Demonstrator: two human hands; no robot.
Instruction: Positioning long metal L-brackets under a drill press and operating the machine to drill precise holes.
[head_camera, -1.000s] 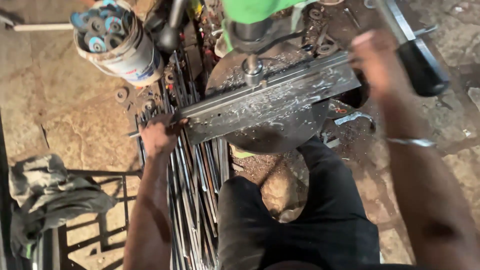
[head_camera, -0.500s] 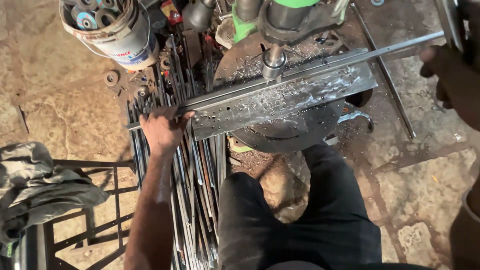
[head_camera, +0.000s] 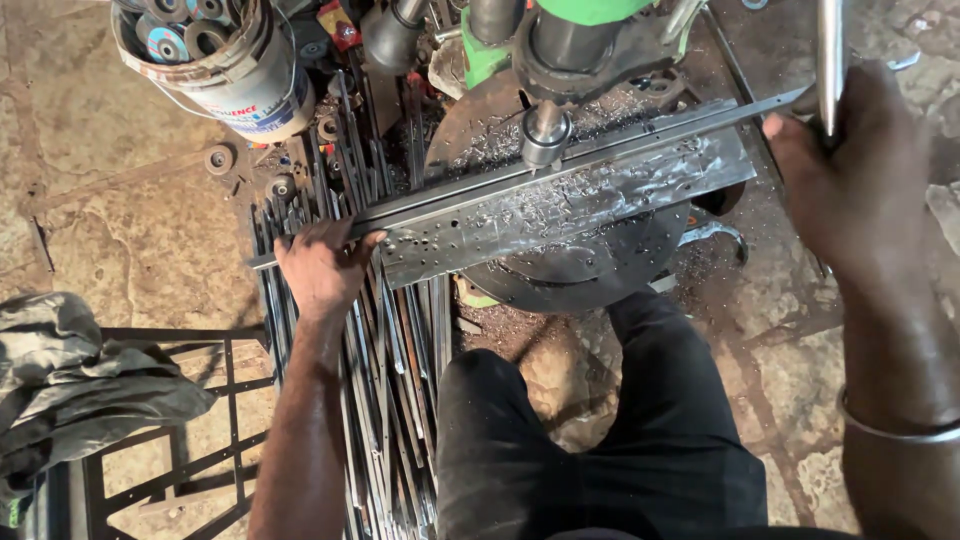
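A cracked stone floor (head_camera: 130, 230) is seen under daylight; a grey cloth (head_camera: 70, 385) is draped over a black metal frame (head_camera: 205, 420).

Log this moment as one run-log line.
left hand: steadies flat bar | right hand: grips lever | drill chuck: above bar
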